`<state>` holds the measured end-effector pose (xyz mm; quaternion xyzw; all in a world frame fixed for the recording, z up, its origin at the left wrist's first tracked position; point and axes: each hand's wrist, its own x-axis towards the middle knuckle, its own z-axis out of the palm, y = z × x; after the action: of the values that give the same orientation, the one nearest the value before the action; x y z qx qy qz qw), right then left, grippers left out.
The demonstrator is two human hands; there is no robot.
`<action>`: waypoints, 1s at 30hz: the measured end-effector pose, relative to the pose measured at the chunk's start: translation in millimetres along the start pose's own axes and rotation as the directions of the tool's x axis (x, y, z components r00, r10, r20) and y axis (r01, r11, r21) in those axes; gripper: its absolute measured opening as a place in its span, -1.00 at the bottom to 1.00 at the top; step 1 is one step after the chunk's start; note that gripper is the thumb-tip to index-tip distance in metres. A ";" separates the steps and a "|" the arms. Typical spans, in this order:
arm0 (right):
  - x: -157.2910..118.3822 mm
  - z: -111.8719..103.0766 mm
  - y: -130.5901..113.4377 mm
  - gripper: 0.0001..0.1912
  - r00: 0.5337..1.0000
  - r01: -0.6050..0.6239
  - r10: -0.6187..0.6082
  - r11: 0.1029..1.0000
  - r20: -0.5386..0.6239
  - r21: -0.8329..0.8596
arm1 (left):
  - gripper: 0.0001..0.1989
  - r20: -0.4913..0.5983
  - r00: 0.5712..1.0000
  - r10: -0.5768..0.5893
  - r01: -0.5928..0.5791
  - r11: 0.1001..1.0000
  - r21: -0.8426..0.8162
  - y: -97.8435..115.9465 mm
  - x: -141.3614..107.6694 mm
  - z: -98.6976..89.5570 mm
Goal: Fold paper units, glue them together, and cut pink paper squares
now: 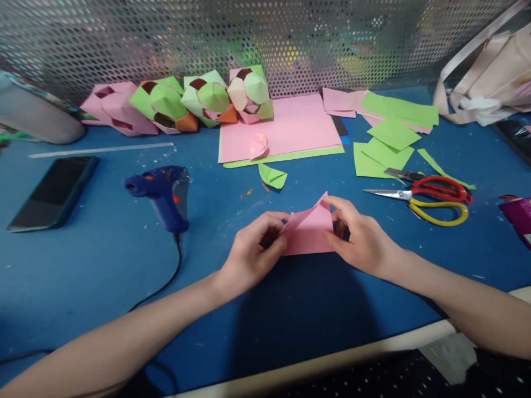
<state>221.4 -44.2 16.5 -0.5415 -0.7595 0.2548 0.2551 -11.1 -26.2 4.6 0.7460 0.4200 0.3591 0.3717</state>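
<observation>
A pink piece of paper is held between both hands just above the blue table, its upper edge lifted and bent to a point at the right. My left hand pinches its left edge between thumb and fingers. At the right edge, my right hand grips it, with the index finger near the raised corner. Beyond the hands lies a small folded green piece. A small folded pink piece rests on a large pink sheet.
Folded paper shapes line the back by a perforated metal panel. A blue glue gun and phone lie left. Green sheets, a cutter and red-and-yellow scissors are right.
</observation>
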 end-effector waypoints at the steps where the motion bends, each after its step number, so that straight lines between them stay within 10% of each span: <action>1: 0.8 1.7 1.4 -0.41 1.000 0.011 -0.011 1.000 0.002 0.022 | -0.99 -0.006 0.998 -0.067 0.067 0.997 -0.044 -0.7 1.3 -0.3; 8: 2.4 2.0 4.6 -0.39 0.996 0.093 -0.093 0.995 0.015 -0.036 | -0.79 -0.001 0.956 -0.294 0.275 0.894 -0.354 -14.3 9.8 -0.2; 18: 5.5 7.9 12.3 -0.44 0.989 0.146 -0.143 0.982 0.037 -0.120 | -0.80 -0.055 0.950 -0.307 0.296 0.943 -0.153 -10.6 12.9 -2.0; 25: 11.0 5.8 21.7 -0.32 0.993 0.110 -0.116 0.981 -0.033 -0.162 | -0.84 -0.060 0.997 -0.058 0.069 0.976 0.206 -20.4 17.4 -9.8; 30: 15.4 7.1 22.8 -0.83 0.967 0.252 -0.250 0.938 0.041 -0.237 | -0.85 0.031 0.987 0.158 -0.159 0.930 0.330 -19.5 20.9 -12.1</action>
<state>228.2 -23.8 -2.2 -0.4659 -0.8487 0.1291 0.2143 -20.2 2.7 -1.9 0.8299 0.4122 0.3107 0.2114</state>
